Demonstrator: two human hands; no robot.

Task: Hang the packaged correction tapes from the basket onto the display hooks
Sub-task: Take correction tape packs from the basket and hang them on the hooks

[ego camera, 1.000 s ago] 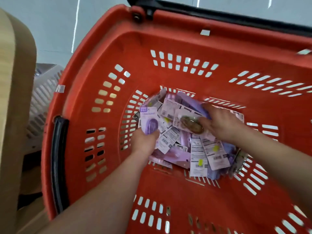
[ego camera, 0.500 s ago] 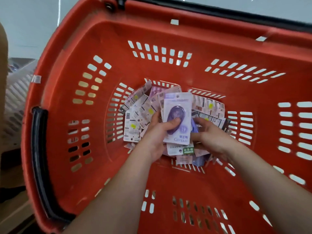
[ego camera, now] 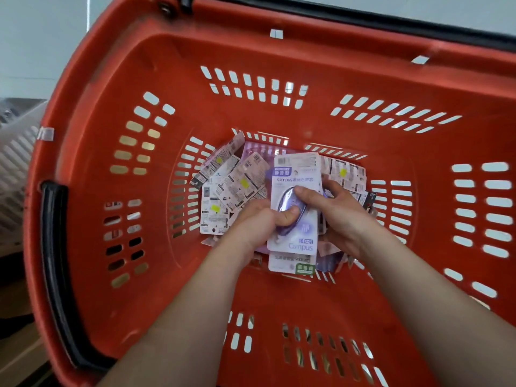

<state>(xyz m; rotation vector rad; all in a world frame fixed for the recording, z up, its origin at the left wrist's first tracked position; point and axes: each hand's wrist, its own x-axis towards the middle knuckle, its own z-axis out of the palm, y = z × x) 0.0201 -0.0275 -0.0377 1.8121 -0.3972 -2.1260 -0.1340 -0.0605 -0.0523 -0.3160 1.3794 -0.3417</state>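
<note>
Head cam: we've got the Campus correction tape pack (ego camera: 296, 174) low in the middle of the red basket (ego camera: 279, 54). It lies face up atop a small stack, over the loose packs (ego camera: 231, 188) on the basket floor. Left hand (ego camera: 259, 222) pinches it, thumb on the blister bubble, fingers under the card. Right hand (ego camera: 337, 216) grips from the other side, thumb at the bubble's upper edge, fingers curled behind.

Our read: light, thin card w/ a hard clear blister. The card prob. bends easily and the plastic face looks slick. Best taken by the card edges or flat across the bubble, leaving the top end free for a hook. The stack could fan out or slip if squeezed unevenly.

Hard to tell: how many packs are in the stack. One green-labelled pack (ego camera: 304, 268) pokes out below; the rest is covered by our hands. We can't make out a hang hole at the card top. No display hooks in view. Left of the basket, a grey slatted bin (ego camera: 16, 163) is cut off by the frame edge.
</note>
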